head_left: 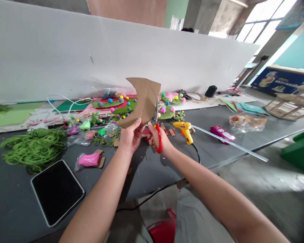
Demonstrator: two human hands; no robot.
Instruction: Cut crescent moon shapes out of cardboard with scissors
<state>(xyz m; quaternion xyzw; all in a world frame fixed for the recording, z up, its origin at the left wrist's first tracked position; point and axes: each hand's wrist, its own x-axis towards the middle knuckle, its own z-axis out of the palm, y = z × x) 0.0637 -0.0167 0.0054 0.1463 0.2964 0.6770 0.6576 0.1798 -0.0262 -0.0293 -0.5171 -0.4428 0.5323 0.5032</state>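
Head view: at the middle of the frame my left hand (130,136) has its grip clamped on the lower corner of the cardboard piece (143,101), thumb on the near face and fingers behind. The piece is a brown crescent held upright, above the worktop (212,153) and touching nothing else. My right hand (158,138) is just to the right of it, its grip closed through the red loops of the scissors (159,143). The blades point up along the cardboard's right edge. Whether they bite into the sheet or only lie against it I cannot tell from here.

I judge this to be the cutting step, a trim along that right side. The next move would call for a steady left grip, the sheet fed squarely between the blades, and my left fingers kept clear of the cutting line.

Just right of my hands a yellow glue gun (185,130) lies on the worktop with a long clear glue stick (230,143) reaching toward the right. A dark tablet (57,190) sits at lower left and a heap of green cord (34,148) at middle left.
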